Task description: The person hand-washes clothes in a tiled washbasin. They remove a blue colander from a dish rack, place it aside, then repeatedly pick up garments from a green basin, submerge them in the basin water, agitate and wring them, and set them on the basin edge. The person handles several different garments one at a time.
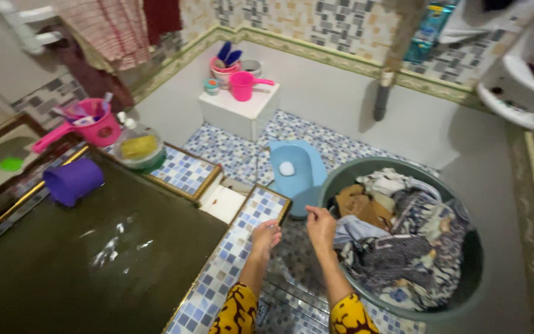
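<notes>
Both hands are out in front, empty. Left hand [266, 235] hangs loosely curled over the tiled tank rim [242, 241]; right hand [320, 224], fingers half bent, hovers at the 9 o'clock edge of the grey basin [474, 291]. Heaped laundry [397, 235] fills it, untouched, so sorting looks barely begun; a firm pinch on the nearest cloth seems needed. Dark water tank [94, 260] lies left.

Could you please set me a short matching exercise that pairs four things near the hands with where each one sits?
Things:
1. laundry basin
2. purple cup
3. left hand
4. right hand

Places:
A. lying on its side at the water tank's rim
B. over the basin's near edge
C. on the floor, full of clothes
D. by the tiled tank ledge

Pairs: 1-C, 2-A, 3-D, 4-B
</notes>
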